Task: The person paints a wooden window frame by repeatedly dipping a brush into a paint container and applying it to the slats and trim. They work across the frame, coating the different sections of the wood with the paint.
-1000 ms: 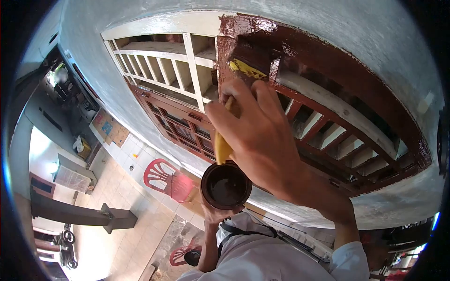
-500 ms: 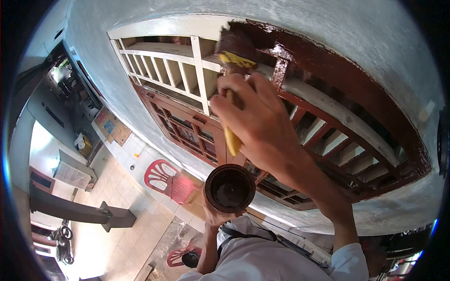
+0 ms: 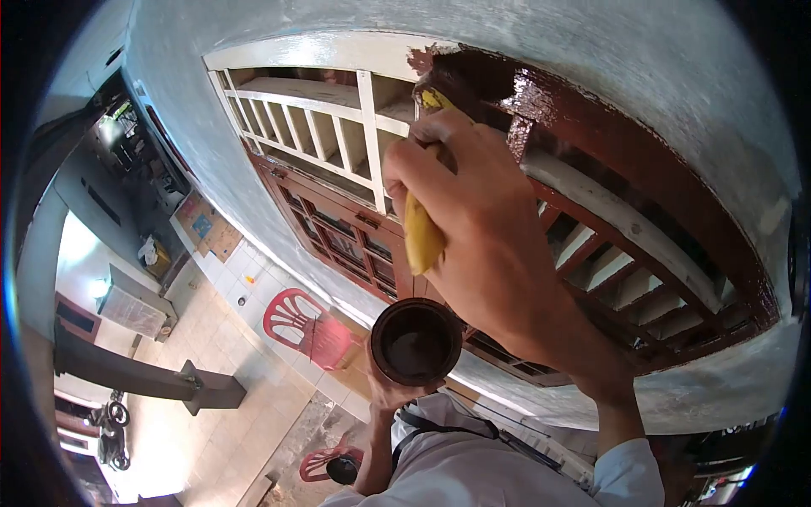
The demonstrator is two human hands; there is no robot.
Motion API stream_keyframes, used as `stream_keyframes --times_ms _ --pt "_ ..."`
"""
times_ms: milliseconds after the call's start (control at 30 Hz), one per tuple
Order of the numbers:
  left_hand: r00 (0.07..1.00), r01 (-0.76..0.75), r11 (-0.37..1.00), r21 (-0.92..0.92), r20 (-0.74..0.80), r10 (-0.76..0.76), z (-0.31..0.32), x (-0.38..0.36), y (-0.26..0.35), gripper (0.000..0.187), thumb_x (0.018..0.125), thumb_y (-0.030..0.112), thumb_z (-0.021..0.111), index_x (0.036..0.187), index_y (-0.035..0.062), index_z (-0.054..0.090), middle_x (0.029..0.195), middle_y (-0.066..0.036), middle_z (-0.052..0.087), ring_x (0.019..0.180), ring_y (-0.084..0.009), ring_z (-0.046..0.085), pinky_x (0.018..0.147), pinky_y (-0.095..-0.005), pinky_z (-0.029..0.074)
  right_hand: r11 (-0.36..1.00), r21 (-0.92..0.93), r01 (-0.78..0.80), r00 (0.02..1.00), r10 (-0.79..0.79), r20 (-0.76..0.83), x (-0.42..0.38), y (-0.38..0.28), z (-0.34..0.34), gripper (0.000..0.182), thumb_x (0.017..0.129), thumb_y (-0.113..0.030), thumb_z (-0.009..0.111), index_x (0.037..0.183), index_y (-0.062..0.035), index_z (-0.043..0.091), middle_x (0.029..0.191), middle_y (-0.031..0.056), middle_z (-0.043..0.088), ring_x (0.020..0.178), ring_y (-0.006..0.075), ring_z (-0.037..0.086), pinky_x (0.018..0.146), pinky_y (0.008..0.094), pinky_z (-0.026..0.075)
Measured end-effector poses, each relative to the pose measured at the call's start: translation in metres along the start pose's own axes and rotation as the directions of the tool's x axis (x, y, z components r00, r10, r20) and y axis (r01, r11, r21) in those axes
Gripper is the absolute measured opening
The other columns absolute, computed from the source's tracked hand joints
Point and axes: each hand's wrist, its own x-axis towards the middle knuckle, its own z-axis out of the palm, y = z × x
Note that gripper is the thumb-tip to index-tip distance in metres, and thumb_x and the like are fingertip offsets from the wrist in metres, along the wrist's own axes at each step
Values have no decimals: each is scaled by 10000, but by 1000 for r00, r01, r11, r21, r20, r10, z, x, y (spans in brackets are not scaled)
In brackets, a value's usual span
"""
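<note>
My right hand grips a paintbrush by its yellow handle. The dark, paint-covered bristles press on the top rail of a slatted wooden vent frame, partly hidden behind my fingers. Right of the brush the frame is glossy brown; to the left it is cream, with a ragged brown edge between. Lower down, my left hand holds a round pot from beneath, its mouth toward me, with dark brown paint inside.
Pale blue-grey wall surrounds the frame, and a brown glazed window sits below it. On the floor are a red plastic chair, a second red chair with a dark container, and cardboard. A pillar stands left.
My right hand and brush have moved slightly right, with the bristles now lower behind my fingers. A fresh ragged brown patch shows at the left end of the painted rail.
</note>
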Motion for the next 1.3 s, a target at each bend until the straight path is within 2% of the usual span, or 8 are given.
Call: stream_keyframes --times_ms 100,333,467,667,933,1067,1200,1300 --pt "1000 5 1000 14 5 -5 0 0 -3 1068 455 302 939 1307 -11 376 1228 -176 537 1106 -264 560 948 -407 472 980 180 87 992 -69 -102 8 5 17 228 692 71 677 832 -45 539 899 112 558 820 295 587 694 419 466" --pt "1000 14 996 85 5 -14 -3 -1 -12 1080 450 310 940 1313 -9 374 1235 -175 532 1119 -264 551 962 -412 459 978 177 -115 971 148 -186 -10 -3 43 212 707 108 652 844 -23 557 895 135 552 797 301 601 654 387 475" --pt "999 13 998 68 -30 -11 -1 2 -2 1097 450 314 940 1325 -7 361 1238 -172 530 1127 -263 543 967 -416 452 956 292 16 942 83 -324 -3 -8 39 169 736 118 629 829 -8 565 895 153 537 766 291 592 639 356 469" --pt "999 12 999 38 -31 -11 2 3 -2 1113 448 308 943 1334 -9 350 1242 -172 531 1130 -266 545 968 -412 456 975 221 -33 914 119 -388 -6 1 68 170 749 110 617 861 -5 562 902 156 534 751 286 587 645 359 472" --pt "999 -18 999 35 -25 19 1 2 -8 1129 444 300 946 1344 -11 339 1248 -175 531 1135 -272 550 969 -408 461 925 377 -46 921 185 -342 -1 -5 53 137 776 114 571 848 -2 559 863 141 550 744 240 593 645 335 465" --pt "998 -53 998 32 -33 55 1 3 -10 1137 441 296 947 1348 -12 333 1251 -176 531 1137 -275 552 969 -406 464 963 268 -35 995 58 -78 15 21 15 111 783 89 607 835 -1 571 800 93 595 763 183 600 660 308 472" --pt "999 24 986 -163 -26 -29 3 4 -1 1157 434 277 949 1360 -17 320 1264 -185 529 1147 -287 558 965 -418 473 916 400 -9 963 -100 250 35 50 -45 88 811 80 602 844 -2 598 847 71 637 904 165 624 799 273 483" --pt "1000 4 998 -59 -22 -5 1 5 -6 1156 434 261 949 1363 -18 318 1267 -186 528 1149 -291 556 971 -425 470 881 470 54 943 -199 266 66 63 -59 70 843 72 576 857 14 612 863 71 621 906 157 613 807 245 464"
